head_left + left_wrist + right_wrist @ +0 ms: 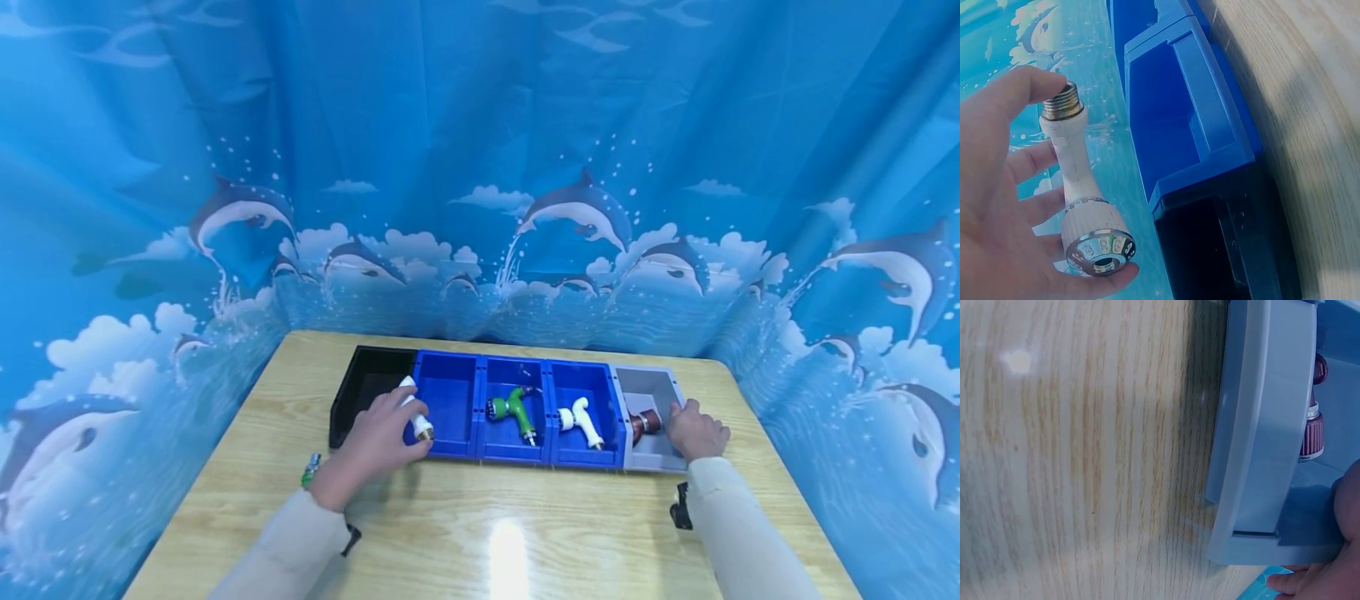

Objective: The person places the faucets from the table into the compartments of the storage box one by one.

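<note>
My left hand [382, 433] is over the front of the black bin [375, 360] and the neighbouring blue bin [447, 400]. Thumb and fingers hold a white fitting [1075, 162] by its ends; it has a brass threaded end and a ribbed, chrome-trimmed head. In the left wrist view the thumb presses on the thread. My right hand [697, 429] grips the right wall of the grey bin [648, 382], thumb inside and fingers outside. A dark red fitting [645, 423] lies in that bin, partly hidden by the front wall in the right wrist view [1313, 434].
The bins stand in one row on a wooden table [465, 517]. Between the end bins, a green tap-shaped fitting [516, 410] and a white tap-shaped fitting [581, 421] lie in separate blue bins. A blue dolphin-print curtain [480, 208] surrounds the table's back and sides.
</note>
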Tool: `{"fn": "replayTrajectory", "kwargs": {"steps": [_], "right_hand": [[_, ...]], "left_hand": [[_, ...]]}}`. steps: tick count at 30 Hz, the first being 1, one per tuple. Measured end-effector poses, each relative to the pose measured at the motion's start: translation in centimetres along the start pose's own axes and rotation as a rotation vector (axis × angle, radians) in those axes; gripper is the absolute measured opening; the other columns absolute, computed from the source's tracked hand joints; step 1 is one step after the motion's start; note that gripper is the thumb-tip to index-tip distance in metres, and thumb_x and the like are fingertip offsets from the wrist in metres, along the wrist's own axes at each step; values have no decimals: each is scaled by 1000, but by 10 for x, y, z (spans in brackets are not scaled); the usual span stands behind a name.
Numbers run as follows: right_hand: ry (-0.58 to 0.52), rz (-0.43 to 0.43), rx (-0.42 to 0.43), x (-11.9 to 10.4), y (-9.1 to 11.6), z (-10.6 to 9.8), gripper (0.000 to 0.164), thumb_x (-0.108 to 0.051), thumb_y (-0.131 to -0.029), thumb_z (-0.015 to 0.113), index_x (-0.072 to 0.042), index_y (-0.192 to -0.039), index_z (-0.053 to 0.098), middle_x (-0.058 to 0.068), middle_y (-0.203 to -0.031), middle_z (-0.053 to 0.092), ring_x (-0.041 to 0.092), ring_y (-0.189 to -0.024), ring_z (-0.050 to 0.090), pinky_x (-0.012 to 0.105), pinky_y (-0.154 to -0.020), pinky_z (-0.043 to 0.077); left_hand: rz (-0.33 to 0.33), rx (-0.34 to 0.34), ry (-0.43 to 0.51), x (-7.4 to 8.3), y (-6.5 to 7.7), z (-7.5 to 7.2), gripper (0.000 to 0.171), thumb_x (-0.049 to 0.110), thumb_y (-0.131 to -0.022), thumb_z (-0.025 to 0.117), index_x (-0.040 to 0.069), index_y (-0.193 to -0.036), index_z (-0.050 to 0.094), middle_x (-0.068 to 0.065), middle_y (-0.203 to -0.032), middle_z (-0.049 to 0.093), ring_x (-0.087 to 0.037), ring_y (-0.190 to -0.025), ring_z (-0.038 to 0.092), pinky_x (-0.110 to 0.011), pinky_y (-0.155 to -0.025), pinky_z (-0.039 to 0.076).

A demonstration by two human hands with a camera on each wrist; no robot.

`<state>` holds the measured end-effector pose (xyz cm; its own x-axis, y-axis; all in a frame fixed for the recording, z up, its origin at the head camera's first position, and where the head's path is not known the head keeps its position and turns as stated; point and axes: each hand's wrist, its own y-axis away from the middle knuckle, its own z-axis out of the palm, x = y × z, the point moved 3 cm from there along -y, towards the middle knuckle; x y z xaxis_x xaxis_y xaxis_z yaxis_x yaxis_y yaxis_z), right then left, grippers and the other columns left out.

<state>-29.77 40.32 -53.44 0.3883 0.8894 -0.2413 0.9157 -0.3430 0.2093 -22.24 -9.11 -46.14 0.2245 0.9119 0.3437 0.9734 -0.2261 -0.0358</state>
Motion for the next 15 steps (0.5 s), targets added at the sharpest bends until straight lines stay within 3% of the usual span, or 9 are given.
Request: {"fn": "replayTrajectory", "kwargs": {"steps": [15], "right_hand": [[6,-10,-15,-1,2,-1,60,-35,-105,16,15,-137,28,42,-120,47,58,-114,42,64,-99,28]], "left_hand": [[102,-9,-8,10,-20,20,40,40,-79,75,23,-114,65,-7,-148,42,-35,-131,41,-61,-93,43]]}}
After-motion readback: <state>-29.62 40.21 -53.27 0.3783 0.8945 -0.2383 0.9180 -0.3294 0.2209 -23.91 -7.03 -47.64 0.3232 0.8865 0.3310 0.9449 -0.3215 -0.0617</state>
